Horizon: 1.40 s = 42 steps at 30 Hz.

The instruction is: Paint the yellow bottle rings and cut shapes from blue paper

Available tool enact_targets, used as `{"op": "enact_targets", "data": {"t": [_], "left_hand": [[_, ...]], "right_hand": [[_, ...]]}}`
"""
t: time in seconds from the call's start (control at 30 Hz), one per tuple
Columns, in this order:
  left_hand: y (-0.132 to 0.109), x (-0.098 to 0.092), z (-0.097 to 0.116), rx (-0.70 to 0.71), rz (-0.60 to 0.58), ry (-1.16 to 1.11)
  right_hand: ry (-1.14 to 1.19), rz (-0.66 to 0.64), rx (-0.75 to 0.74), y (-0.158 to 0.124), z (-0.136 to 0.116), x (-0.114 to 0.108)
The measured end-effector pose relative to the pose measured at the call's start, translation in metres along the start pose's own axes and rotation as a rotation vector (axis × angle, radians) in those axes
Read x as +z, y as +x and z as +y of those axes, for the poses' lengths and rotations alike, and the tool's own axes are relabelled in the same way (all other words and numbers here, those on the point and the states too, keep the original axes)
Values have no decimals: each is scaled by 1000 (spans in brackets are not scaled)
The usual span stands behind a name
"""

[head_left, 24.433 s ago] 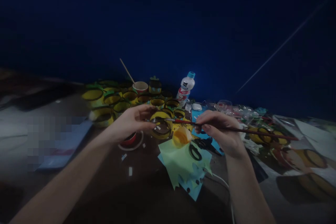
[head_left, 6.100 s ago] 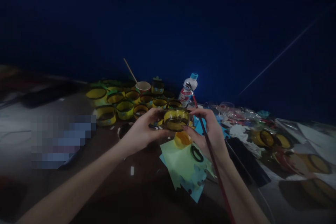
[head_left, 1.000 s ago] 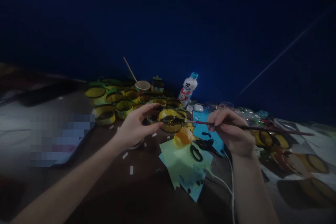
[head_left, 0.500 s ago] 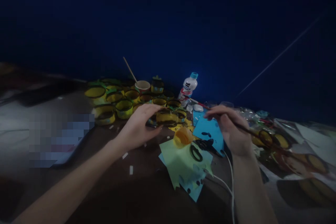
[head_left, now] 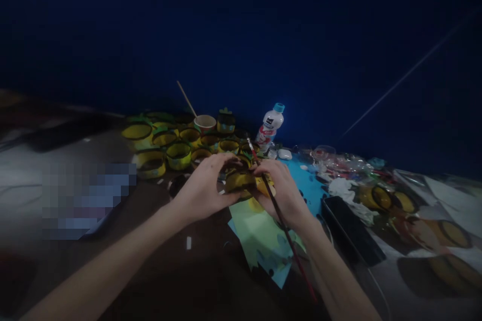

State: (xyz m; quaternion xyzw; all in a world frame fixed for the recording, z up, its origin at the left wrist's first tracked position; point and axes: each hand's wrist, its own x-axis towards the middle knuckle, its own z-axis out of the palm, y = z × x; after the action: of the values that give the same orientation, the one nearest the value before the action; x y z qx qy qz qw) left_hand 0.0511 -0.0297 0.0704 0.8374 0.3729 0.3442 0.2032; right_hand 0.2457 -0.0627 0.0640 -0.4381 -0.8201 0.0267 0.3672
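Note:
My left hand [head_left: 205,183] grips a small yellow-and-black ring-shaped piece [head_left: 240,181] between thumb and fingers. On its other side my right hand [head_left: 284,188] touches the ring with its fingertips. A long thin paintbrush [head_left: 288,238] lies across that same hand, bristles pointing up and away, its dark red handle slanting down to the right. Below the hands, a pale green paper sheet [head_left: 244,225] overlaps a light blue one. A bright blue sheet [head_left: 307,180] with dark spots shows beyond my right hand. What lies under my fingers is hidden.
Several yellow rings [head_left: 178,155] stand at the back left, by a paper cup [head_left: 205,124] holding a stick. A white bottle [head_left: 268,128] with a blue cap stands behind. A black phone [head_left: 354,230] and crumpled tissue [head_left: 342,190] lie right, a blurred-out screen [head_left: 94,200] left.
My right hand has moved left to meet the ring in my left hand, bringing the paintbrush along. The black phone and tissue are now uncovered.

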Motion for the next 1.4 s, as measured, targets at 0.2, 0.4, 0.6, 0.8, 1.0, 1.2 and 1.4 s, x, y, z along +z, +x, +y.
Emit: {"op": "enact_targets", "data": {"t": [0.2, 0.4, 0.6, 0.8, 1.0, 1.2, 1.4], "left_hand": [[3, 2, -5, -128, -82, -259], [2, 7, -9, -165, -72, -242], [2, 6, -14, -45, 87, 124], [3, 4, -16, 107, 154, 323], [2, 2, -15, 171, 173, 370], [2, 1, -15, 217, 147, 375], [1, 2, -15, 233, 137, 346]], "right_hand": [[91, 121, 116, 0, 5, -2], [125, 173, 170, 0, 10, -5], [235, 185, 175, 1, 4, -19], [732, 236, 207, -7, 2, -28], [855, 49, 258, -8, 1, -26], [779, 42, 193, -3, -2, -26], [756, 71, 194, -3, -3, -26]]}}
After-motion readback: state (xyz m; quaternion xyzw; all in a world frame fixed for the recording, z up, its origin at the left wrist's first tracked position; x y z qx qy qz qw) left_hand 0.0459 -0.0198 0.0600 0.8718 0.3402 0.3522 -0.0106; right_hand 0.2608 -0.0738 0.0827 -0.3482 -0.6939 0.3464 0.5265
